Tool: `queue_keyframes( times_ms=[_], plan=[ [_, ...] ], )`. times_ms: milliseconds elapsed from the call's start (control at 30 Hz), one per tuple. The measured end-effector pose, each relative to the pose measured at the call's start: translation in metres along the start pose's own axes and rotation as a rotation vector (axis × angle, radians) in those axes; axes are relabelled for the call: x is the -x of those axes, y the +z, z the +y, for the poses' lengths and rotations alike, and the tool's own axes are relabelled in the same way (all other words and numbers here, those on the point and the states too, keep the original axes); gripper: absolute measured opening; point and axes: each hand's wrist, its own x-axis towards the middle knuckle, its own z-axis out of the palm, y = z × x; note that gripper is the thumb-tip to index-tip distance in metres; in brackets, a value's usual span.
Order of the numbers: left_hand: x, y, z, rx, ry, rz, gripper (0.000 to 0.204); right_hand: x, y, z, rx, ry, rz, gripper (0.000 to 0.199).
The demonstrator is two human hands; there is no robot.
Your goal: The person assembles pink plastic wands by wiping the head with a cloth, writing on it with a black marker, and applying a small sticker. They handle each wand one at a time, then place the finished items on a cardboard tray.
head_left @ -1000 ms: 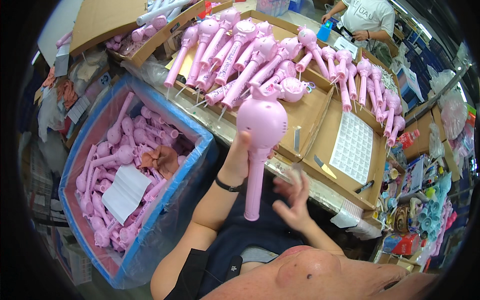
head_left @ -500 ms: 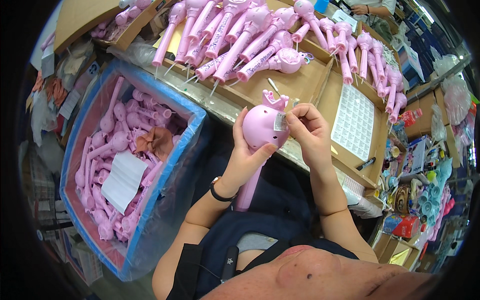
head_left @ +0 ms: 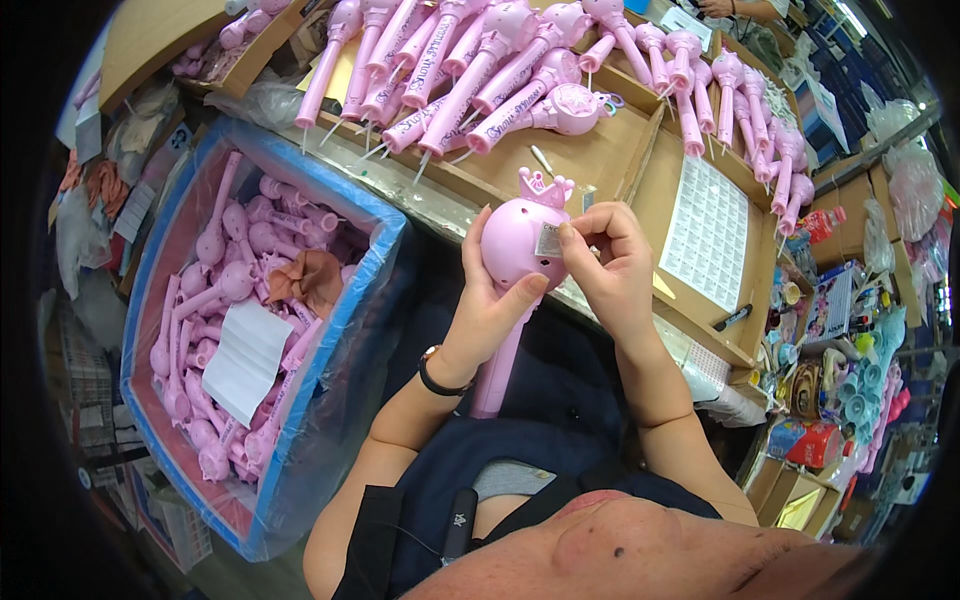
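A pink toy wand (head_left: pixel 512 250) with a round head and a small crown (head_left: pixel 545 187) is tilted upright in front of me, its handle running down toward my lap. My left hand (head_left: pixel 488 325) wraps around the underside of the round head, thumb across its front. A small whitish label (head_left: pixel 549 240) lies on the right side of the head. At the label's edge, my right hand (head_left: pixel 612 262) has thumb and forefinger pinched together, with the other fingers curled. Whether the label is fully stuck down cannot be seen.
Left of me stands a blue-rimmed, plastic-lined bin (head_left: pixel 375 300) of pink wands, a paper and a brown cloth. Across the table, more wands (head_left: pixel 480 80) lie in cardboard trays. A label sheet (head_left: pixel 706 230) and black marker (head_left: pixel 733 318) are at right. Another person's hand (head_left: pixel 716 8) shows far off.
The wand's head has turned slightly, with its crown now facing me more fully. The label and my right hand's fingertips have shifted a little left. The left hand keeps its hold.
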Motion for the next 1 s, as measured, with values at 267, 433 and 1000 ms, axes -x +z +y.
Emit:
queue_keyframes(
  times_ms=[267,433,1000],
  plan=[
    [0.0,-0.001,-0.003,0.057,-0.022,-0.002,0.094,0.002,0.001,0.007,0.032,-0.055,0.005,0.007],
    [-0.001,-0.002,-0.003,0.048,-0.021,0.001,0.094,0.003,0.004,0.007,0.06,-0.077,0.018,0.007],
    [0.005,-0.003,-0.001,0.012,-0.033,0.006,0.091,-0.01,0.005,0.01,-0.211,0.017,0.141,0.078]
  ],
)
